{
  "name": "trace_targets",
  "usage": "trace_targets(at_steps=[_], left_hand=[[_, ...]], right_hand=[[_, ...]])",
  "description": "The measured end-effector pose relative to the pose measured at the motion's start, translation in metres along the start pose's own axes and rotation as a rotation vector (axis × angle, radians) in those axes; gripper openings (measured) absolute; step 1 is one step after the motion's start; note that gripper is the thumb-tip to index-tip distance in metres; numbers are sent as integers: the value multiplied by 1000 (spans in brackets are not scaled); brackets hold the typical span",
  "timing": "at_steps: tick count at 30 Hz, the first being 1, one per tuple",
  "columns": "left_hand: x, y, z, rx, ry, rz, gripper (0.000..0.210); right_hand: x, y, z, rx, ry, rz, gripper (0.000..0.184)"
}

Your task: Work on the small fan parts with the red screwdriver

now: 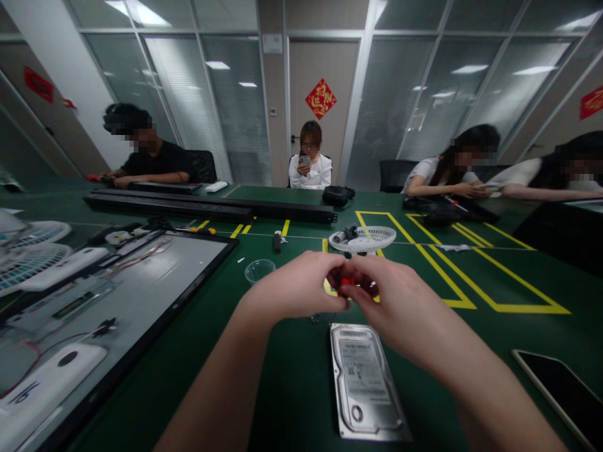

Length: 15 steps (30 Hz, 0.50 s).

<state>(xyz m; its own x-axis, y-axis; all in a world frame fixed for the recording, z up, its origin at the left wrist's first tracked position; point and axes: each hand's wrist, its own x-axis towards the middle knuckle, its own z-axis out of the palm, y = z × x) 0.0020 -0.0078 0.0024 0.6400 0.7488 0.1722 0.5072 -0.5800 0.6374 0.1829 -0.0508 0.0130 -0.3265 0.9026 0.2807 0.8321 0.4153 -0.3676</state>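
My left hand (306,285) and my right hand (389,282) meet above the green table. Both are closed around a small red object (347,282), mostly hidden by my fingers, so its kind does not show. Just below the hands a silver hard disk drive (362,383) lies flat, its label facing up. A few tiny dark pieces, perhaps screws (314,319), lie beside it near my left hand. Behind the hands is a white fan grille (377,238) with dark parts in it.
To the left lies a large panel with a black frame (188,270), white parts and cables on it. A clear plastic cup (260,270) is left of my hands. A phone (565,392) lies at the right. Long black bars (211,204) cross the far side, where several people sit.
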Motion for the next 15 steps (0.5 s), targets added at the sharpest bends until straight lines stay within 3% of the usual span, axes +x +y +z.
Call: trace_targets(at_steps=[3,9,15], left_hand=[[0,-1,1,6,9,-12,27],[1,-4,2,-19,-15,-41,29],[0,0,2,13,-1,-7,38]], right_hand=[[-1,-2,0,22,-1,6,19],[-1,-2,1,42,9,-6,4],[0,2,2,3,-3,-10,20]])
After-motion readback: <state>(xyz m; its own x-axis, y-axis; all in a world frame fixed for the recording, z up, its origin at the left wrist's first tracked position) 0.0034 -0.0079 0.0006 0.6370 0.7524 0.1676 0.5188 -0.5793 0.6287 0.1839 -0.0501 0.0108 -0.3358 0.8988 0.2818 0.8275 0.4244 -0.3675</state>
